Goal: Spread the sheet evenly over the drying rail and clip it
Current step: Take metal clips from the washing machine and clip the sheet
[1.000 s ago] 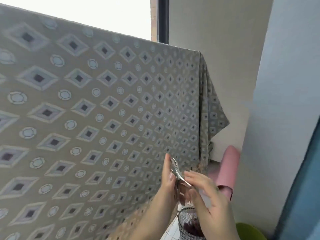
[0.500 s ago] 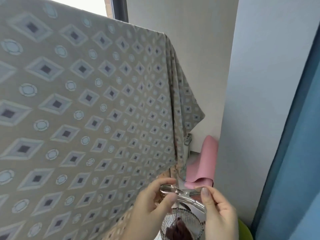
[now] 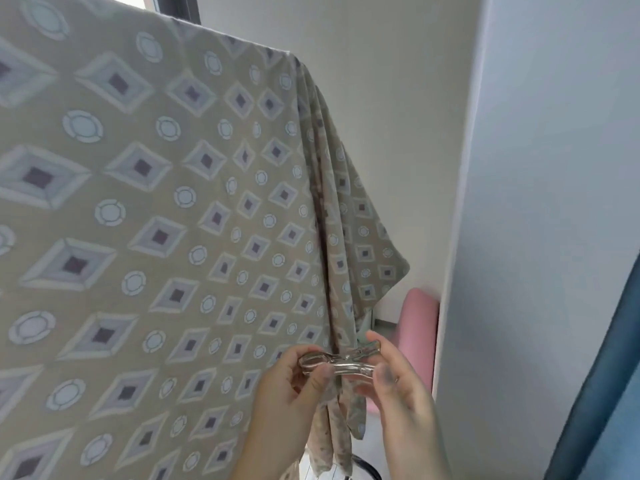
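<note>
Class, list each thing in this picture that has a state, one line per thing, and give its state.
sheet: draped over the rail, right end gathered in folds
metal clip: held level at the gathered folds
left hand: gripping the clip
right hand: gripping the clip
blue curtain: hanging at right

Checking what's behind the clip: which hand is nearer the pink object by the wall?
Right. The right hand holds the clip's end just left of the pink object; the left hand is farther left, in front of the sheet.

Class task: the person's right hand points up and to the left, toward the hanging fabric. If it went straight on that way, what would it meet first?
Most likely the metal clip it already pinches, then the gathered sheet edge; depth is unclear.
</note>
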